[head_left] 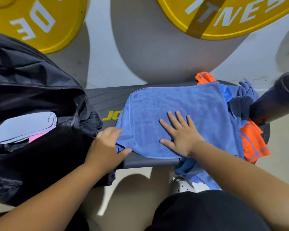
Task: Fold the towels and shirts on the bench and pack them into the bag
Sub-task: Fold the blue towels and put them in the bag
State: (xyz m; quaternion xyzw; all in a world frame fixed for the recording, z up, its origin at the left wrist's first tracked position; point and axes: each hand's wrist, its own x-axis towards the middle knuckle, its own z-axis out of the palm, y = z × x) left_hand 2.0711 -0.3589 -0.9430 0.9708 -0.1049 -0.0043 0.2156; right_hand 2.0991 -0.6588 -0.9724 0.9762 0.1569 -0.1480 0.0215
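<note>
A blue towel (pixel 173 104) lies spread over the black bench (pixel 103 97). My right hand (pixel 178 134) presses flat on its near middle, fingers straight and spread. My left hand (pixel 107 145) pinches the towel's near left corner between thumb and fingers. An orange shirt (pixel 252 144) and darker blue cloth (pixel 244 104) lie bunched under the towel's right side. The open black bag (pixel 32 77) sits at the left end of the bench, with a folded pale lilac cloth (pixel 23 127) inside it.
Two yellow weight plates (pixel 37 20) (pixel 232 15) lean at the back. A black roller pad (pixel 277 100) sticks in from the right. Blue cloth (pixel 198 174) hangs off the bench's near edge above a white shoe (pixel 182 185). Pale floor lies below.
</note>
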